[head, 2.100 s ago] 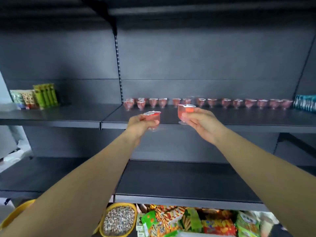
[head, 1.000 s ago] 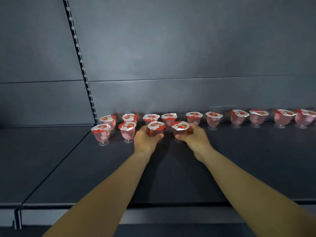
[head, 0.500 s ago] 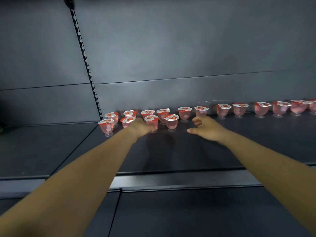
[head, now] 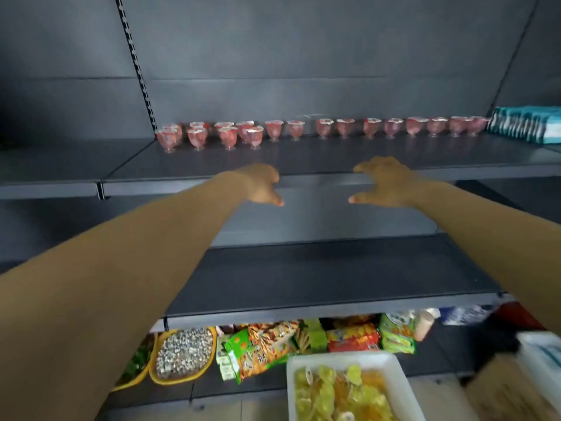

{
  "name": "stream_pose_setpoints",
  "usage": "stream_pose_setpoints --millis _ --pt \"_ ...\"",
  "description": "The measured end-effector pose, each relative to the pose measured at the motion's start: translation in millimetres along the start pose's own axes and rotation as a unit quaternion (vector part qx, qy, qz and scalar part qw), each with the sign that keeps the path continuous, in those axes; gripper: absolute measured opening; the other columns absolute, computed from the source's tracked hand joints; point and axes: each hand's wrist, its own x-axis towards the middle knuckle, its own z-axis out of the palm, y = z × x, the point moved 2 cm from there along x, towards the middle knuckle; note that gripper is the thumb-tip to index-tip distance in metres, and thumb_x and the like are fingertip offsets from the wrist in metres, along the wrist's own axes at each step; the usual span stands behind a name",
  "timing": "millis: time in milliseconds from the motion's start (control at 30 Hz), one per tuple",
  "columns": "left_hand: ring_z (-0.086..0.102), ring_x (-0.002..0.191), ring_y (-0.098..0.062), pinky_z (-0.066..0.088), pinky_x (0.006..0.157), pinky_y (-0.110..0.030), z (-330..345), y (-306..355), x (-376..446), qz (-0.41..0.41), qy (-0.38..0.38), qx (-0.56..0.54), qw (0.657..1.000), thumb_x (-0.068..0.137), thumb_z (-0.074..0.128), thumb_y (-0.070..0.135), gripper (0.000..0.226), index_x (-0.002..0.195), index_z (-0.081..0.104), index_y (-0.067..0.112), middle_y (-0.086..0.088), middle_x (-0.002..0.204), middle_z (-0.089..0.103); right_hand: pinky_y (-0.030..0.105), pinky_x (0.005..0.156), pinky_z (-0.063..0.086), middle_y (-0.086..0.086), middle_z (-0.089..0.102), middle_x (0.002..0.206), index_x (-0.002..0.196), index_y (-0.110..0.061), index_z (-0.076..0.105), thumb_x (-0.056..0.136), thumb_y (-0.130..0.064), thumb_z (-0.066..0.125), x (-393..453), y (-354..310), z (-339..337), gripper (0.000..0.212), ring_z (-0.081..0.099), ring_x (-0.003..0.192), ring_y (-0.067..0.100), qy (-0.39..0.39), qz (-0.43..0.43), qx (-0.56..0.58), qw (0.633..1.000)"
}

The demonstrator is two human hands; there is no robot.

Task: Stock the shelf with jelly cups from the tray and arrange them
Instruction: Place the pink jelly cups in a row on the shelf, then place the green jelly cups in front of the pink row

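At the bottom edge of the view stands a white tray (head: 394, 364), and in it lie yellow and orange jelly pieces, too blurred to tell one from another. To its left, below the lowest shelf board, a yellow-rimmed basket (head: 209, 354) holds small grey-white wrapped pieces, and beside it lie colourful snack packets (head: 267, 341).

The jelly cups (head: 321, 128) stand on the upper shelf (head: 303, 165) along its back edge, in a long row from the left end to near the right end. At the left end four more cups (head: 227, 137) stand in a second row just in front. Each cup is pink and clear, on a small foot, with a red and white foil lid.

The left hand (head: 261, 183) and the right hand (head: 385, 183) are in front of the shelf's front edge, well apart from the cups. Both have spread, relaxed fingers and hold nothing.
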Motion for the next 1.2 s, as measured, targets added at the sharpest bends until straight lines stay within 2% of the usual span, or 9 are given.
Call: stream_pose_setpoints --millis 133,233,333,433,533,700,900,1033,1200 --pt "0.035 0.134 -0.027 0.032 0.106 -0.032 56 31 -22 0.004 -0.041 -0.014 0.999 0.088 0.062 0.039 0.07 0.144 0.032 0.008 -0.009 0.149 0.033 0.042 0.115 0.018 0.005 0.019 0.157 0.149 -0.022 0.024 0.088 -0.05 0.06 -53 23 37 0.077 0.014 0.144 0.027 -0.047 -0.003 0.002 0.999" --pt "0.035 0.134 -0.027 0.032 0.106 -0.033 106 48 -24 0.009 -0.074 -0.028 0.997 0.089 0.061 0.039 0.067 0.143 0.034 0.008 -0.01 0.148 0.034 0.041 0.115 0.021 0.005 0.021 0.157 0.149 -0.022 0.024 0.088 -0.047 0.06 -75 43 74 0.075 0.016 0.144 0.026 -0.07 -0.002 0.008 0.998" --pt "0.035 0.134 -0.026 0.032 0.104 -0.032 167 60 -25 0.003 -0.116 -0.065 0.991 0.088 0.062 0.04 0.067 0.142 0.035 0.011 -0.008 0.148 0.035 0.043 0.112 0.029 0.009 0.03 0.151 0.147 -0.018 0.029 0.088 -0.045 0.061 -90 61 121 0.072 0.026 0.138 0.03 -0.095 0.001 0.012 0.995" --pt "0.039 0.132 -0.025 0.033 0.104 -0.032 245 67 -20 -0.015 -0.162 -0.104 0.981 0.086 0.064 0.038 0.065 0.14 0.038 0.013 -0.007 0.147 0.038 0.042 0.107 0.034 0.01 0.036 0.144 0.145 -0.018 0.033 0.087 -0.04 0.063 -101 84 184 0.068 0.032 0.134 0.029 -0.13 0.01 0.042 0.991" --pt "0.047 0.123 -0.024 0.039 0.097 -0.03 332 75 -15 -0.043 -0.214 -0.142 0.965 0.084 0.066 0.034 0.06 0.135 0.044 0.011 -0.008 0.139 0.046 0.038 0.106 0.034 0.009 0.037 0.145 0.143 -0.018 0.034 0.087 -0.038 0.062 -111 109 260 0.066 0.034 0.133 0.027 -0.184 0.014 0.062 0.981" --pt "0.049 0.123 -0.022 0.039 0.094 -0.026 482 88 -9 -0.127 -0.309 -0.22 0.917 0.085 0.067 0.031 0.057 0.133 0.047 0.009 -0.008 0.136 0.05 0.033 0.1 0.037 0.007 0.04 0.144 0.144 -0.019 0.033 0.088 -0.039 0.061 -118 151 397 0.066 0.04 0.13 0.024 -0.294 0.033 0.098 0.95" --pt "0.051 0.121 -0.02 0.041 0.095 -0.027 639 88 -15 -0.21 -0.38 -0.257 0.863 0.078 0.073 0.036 0.063 0.131 0.05 0.012 -0.005 0.134 0.054 0.02 0.093 0.032 0.005 0.042 0.141 0.142 -0.018 0.038 0.087 -0.03 0.066 -133 184 547 0.062 0.042 0.127 0.019 -0.39 0.059 0.203 0.896" --pt "0.05 0.122 -0.021 0.04 0.1 -0.029 704 81 -26 -0.228 -0.398 -0.274 0.845 0.072 0.08 0.034 0.075 0.134 0.046 0.01 -0.006 0.134 0.053 0.029 0.104 0.036 0.005 0.043 0.143 0.14 -0.015 0.041 0.085 -0.027 0.069 -149 186 625 0.063 0.041 0.132 0.019 -0.426 0.065 0.244 0.869" --pt "0.051 0.12 -0.02 0.041 0.097 -0.026 745 72 -35 -0.218 -0.391 -0.276 0.851 0.073 0.079 0.016 0.069 0.134 0.046 0.008 -0.009 0.132 0.055 0.027 0.102 0.035 0.005 0.045 0.142 0.14 -0.013 0.041 0.084 -0.024 0.07 -167 178 681 0.064 0.042 0.13 0.018 -0.457 0.058 0.274 0.844"
